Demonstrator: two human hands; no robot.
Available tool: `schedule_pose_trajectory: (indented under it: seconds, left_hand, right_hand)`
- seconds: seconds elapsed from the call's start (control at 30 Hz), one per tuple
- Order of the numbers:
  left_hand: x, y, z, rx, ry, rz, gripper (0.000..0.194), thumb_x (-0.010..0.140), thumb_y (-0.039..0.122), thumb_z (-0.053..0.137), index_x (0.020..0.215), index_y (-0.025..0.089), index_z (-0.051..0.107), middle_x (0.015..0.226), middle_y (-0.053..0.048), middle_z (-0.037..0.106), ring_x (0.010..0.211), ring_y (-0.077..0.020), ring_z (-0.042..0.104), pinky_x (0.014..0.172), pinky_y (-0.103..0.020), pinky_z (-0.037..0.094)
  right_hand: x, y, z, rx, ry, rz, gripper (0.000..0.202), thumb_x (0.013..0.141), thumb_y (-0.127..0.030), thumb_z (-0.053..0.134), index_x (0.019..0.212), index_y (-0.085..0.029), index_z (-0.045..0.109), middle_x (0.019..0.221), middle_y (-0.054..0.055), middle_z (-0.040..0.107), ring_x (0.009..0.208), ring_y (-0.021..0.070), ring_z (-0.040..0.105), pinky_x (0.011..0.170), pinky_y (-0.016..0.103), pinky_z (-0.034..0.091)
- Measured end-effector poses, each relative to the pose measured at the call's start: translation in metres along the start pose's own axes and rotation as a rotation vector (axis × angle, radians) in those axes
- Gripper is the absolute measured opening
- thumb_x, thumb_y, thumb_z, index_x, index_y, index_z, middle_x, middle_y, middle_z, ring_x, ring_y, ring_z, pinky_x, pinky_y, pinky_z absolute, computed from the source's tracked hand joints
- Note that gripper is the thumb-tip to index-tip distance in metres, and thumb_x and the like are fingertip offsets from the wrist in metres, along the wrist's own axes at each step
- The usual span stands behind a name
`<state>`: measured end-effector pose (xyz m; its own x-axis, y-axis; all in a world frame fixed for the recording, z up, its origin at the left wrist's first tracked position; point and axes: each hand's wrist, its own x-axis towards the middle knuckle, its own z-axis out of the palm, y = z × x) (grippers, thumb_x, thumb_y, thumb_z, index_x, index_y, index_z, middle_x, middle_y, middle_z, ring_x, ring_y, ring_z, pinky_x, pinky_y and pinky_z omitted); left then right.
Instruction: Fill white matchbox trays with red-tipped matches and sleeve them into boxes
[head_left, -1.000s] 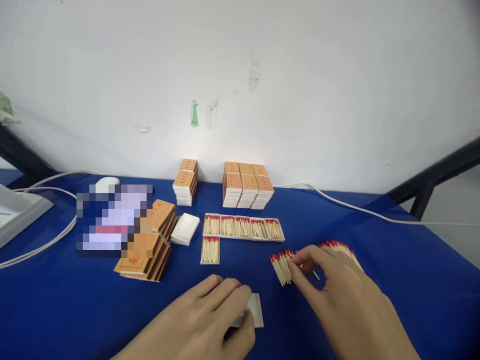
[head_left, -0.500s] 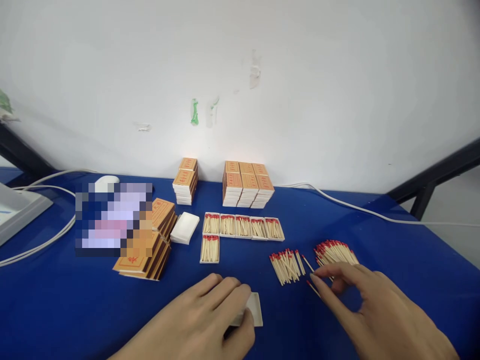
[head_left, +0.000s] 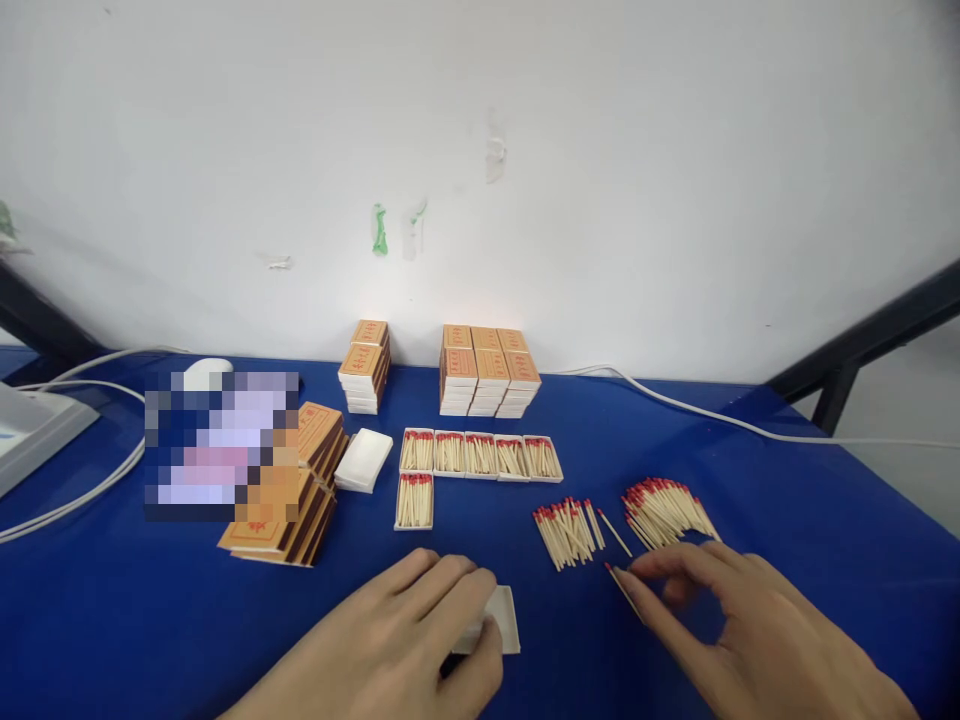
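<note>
Under my left hand (head_left: pixel 420 625), with the fingers curled round it, is a white matchbox tray (head_left: pixel 506 620); its right end shows and the rest is hidden. Thumb and forefinger of my right hand (head_left: pixel 720 610) are pinched together at a single match (head_left: pixel 622 592), which lies slantwise along the thumb. Another loose match (head_left: pixel 615 533) rests just beyond the fingertips. Left of it lies a small group of red-headed matches (head_left: pixel 568 533). A larger heap of matches (head_left: pixel 667 510) is right behind my right fingers.
Filled trays (head_left: pixel 480 456) form a row, with one more filled tray (head_left: pixel 414 502) in front. White trays (head_left: pixel 364 460) and orange matchbox sleeves (head_left: pixel 281 510) are stacked at left. Closed matchboxes (head_left: pixel 491 370) stand by the wall, near a white cable (head_left: pixel 675 405). A blurred screen lies left.
My right fingertips have moved from the farther loose match to the nearer one, leaving the farther one fully in sight. My left hand stays on the tray. The view has shifted slightly.
</note>
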<state>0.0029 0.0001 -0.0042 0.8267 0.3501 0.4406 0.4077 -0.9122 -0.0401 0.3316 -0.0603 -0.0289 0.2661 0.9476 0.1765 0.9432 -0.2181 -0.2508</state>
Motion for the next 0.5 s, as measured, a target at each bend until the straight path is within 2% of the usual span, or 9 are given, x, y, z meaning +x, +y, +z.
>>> schedule_pose_trajectory:
  seconds: [0.13,0.23,0.33,0.37,0.5]
  left_hand:
    - [-0.001,0.0,0.007,-0.003,0.0,0.003,0.008,0.116,0.017,0.067,0.12,0.017,0.074,0.118,-0.011,0.079,0.108,-0.0262,0.075,0.101,-0.039,0.062]
    - [-0.003,-0.001,0.018,-0.012,0.079,0.004,0.008,0.115,0.017,0.065,0.114,0.018,0.073,0.116,-0.011,0.077,0.107,-0.0263,0.073,0.098,-0.039,0.062]
    - [-0.003,-0.001,0.021,-0.011,0.116,0.001,0.009,0.114,0.015,0.064,0.112,0.018,0.072,0.116,-0.011,0.076,0.106,-0.0266,0.074,0.096,-0.039,0.062]
    - [-0.003,-0.001,0.02,-0.012,0.103,0.001,0.009,0.114,0.015,0.064,0.112,0.018,0.072,0.116,-0.011,0.077,0.106,-0.0265,0.074,0.096,-0.039,0.062]
    - [-0.001,0.0,0.009,0.012,0.019,0.005,0.014,0.117,0.016,0.061,0.118,0.018,0.074,0.118,-0.01,0.08,0.107,-0.0261,0.076,0.099,-0.038,0.064]
  right_hand:
    - [-0.005,0.006,0.002,0.006,-0.059,-0.069,0.047,0.103,-0.074,0.06,0.084,-0.035,0.078,0.085,0.005,0.079,0.079,0.03,0.08,0.054,0.037,0.06]
    - [-0.001,0.006,-0.001,-0.026,-0.018,-0.037,0.046,0.104,-0.071,0.055,0.086,-0.035,0.078,0.085,0.007,0.078,0.079,0.0313,0.079,0.052,0.038,0.058]
    - [0.012,-0.006,-0.008,-0.057,0.047,0.052,0.047,0.102,-0.072,0.051,0.091,-0.036,0.079,0.089,0.008,0.079,0.076,0.0334,0.077,0.051,0.04,0.052]
    - [0.018,-0.012,-0.011,-0.054,0.056,0.083,0.048,0.101,-0.072,0.049,0.091,-0.036,0.079,0.091,0.008,0.08,0.073,0.0336,0.076,0.051,0.041,0.051]
    - [0.037,-0.037,-0.018,0.056,0.007,0.123,0.048,0.091,-0.073,0.05,0.083,-0.036,0.079,0.095,0.008,0.083,0.087,0.0377,0.08,0.058,0.043,0.053]
